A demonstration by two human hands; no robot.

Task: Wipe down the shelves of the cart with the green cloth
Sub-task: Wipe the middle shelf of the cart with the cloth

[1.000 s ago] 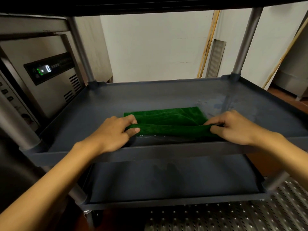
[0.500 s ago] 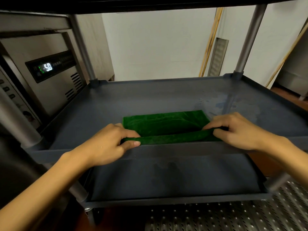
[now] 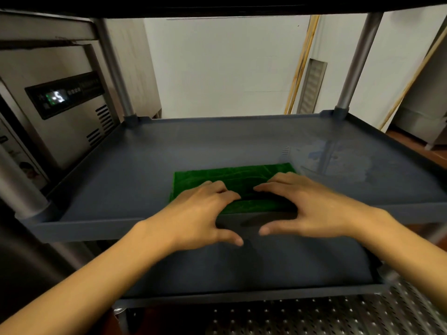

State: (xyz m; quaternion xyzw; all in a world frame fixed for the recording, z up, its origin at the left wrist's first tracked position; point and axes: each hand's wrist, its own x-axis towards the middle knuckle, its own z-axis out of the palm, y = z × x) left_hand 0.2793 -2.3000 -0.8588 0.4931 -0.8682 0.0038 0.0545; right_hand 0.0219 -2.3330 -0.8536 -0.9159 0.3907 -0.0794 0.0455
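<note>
Nearest, the lower shelf (image 3: 266, 267) waits for its turn. Above it, the left hand (image 3: 200, 213) and the right hand (image 3: 307, 209) lie released, fingers spread on the folded green cloth (image 3: 232, 175), which rests at the front of the middle shelf (image 3: 135, 180). I judge that wiping begins here. The next move calls for pressing the cloth and pushing it toward the far smeared patch (image 3: 338, 155).

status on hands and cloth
Left hand, right hand both open, resting on folded green cloth. Cloth flat on dark grey plastic middle shelf, near front rim. Nothing blocking.
</note>
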